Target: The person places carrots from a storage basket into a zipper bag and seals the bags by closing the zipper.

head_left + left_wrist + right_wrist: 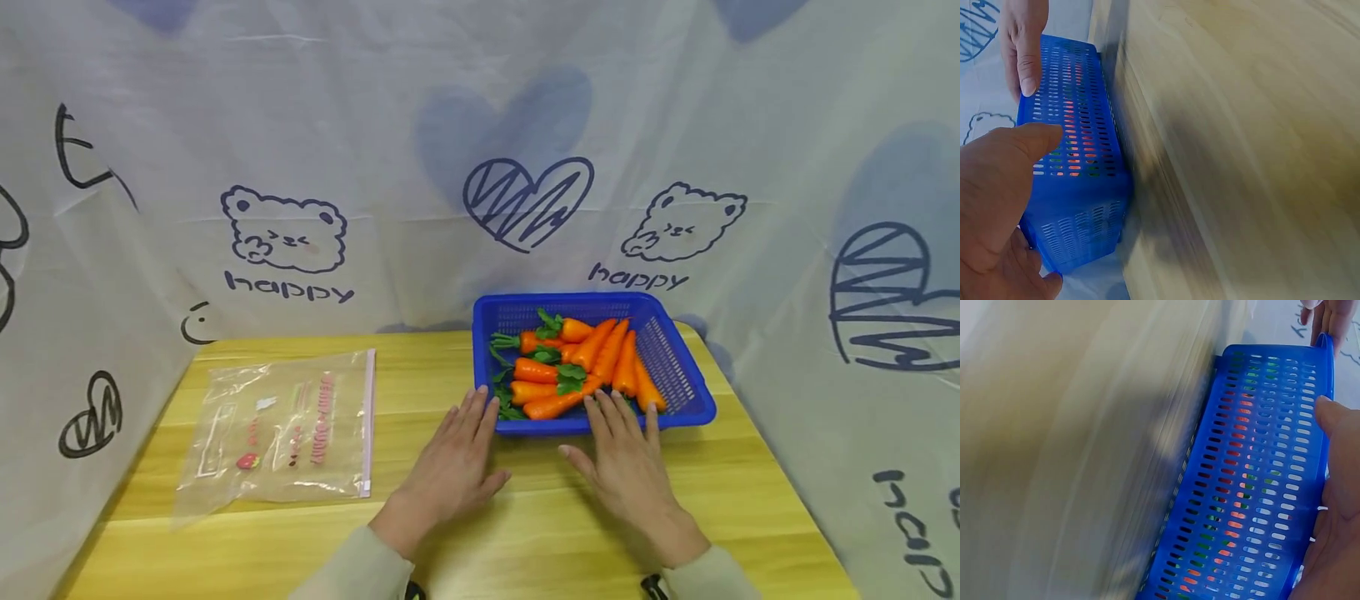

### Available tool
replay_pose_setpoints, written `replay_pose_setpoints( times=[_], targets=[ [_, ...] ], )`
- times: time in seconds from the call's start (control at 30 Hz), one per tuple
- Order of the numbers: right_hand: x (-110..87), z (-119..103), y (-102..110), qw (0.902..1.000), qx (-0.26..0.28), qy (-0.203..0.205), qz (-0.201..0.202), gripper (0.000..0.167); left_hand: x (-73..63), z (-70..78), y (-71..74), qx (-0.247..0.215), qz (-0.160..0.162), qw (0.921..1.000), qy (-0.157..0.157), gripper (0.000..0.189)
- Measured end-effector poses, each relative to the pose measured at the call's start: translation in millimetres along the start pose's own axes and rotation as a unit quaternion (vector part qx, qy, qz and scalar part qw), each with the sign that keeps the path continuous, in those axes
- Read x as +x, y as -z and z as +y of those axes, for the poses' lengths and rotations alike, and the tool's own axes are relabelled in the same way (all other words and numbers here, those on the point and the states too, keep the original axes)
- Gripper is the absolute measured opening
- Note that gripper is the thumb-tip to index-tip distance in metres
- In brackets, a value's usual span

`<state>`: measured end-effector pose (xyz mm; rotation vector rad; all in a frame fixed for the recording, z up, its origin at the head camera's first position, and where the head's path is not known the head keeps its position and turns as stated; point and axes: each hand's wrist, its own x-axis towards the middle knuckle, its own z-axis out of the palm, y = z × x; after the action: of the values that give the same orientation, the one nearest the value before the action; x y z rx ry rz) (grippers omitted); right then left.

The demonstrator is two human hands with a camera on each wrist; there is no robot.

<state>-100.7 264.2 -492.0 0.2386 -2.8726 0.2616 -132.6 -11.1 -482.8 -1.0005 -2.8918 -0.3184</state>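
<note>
The table bore a basket of carrots. Left hand and right hand touched its near side, fingers straight, thumbs apart, seemingly steadying it; lifting called for gripping.

The side of a blue basket stands tilted across the right half, rows of slots letting patches of orange-red and green show through. At the right edge, the right hand lies along the basket's rim, its thumb extended toward it. Fingers of the left hand reach the far top corner, near a pale backdrop with dark lines. A blurred wooden surface fills the left.
</note>
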Motion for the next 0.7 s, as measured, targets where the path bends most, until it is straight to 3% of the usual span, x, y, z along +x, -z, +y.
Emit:
replay_pose_setpoints(
  times=[0.23,0.53,0.7],
  targets=[
    [2.2,24.7,3.3,0.9996,0.005,-0.025,-0.010,0.080,24.4,9.8,7.4,0.015,-0.027,0.9991,-0.028,0.092],
    [3.0,61.0,3.6,0.9985,0.014,-0.036,0.039,0.075,59.6,24.3,9.4,0.033,-0.097,0.9929,-0.060,0.086],
    [3.7,75.9,6.5,0.9972,0.024,-0.051,0.050,0.074,76.5,33.9,9.7,0.035,-0.113,0.9907,-0.066,0.085]
  ],
)
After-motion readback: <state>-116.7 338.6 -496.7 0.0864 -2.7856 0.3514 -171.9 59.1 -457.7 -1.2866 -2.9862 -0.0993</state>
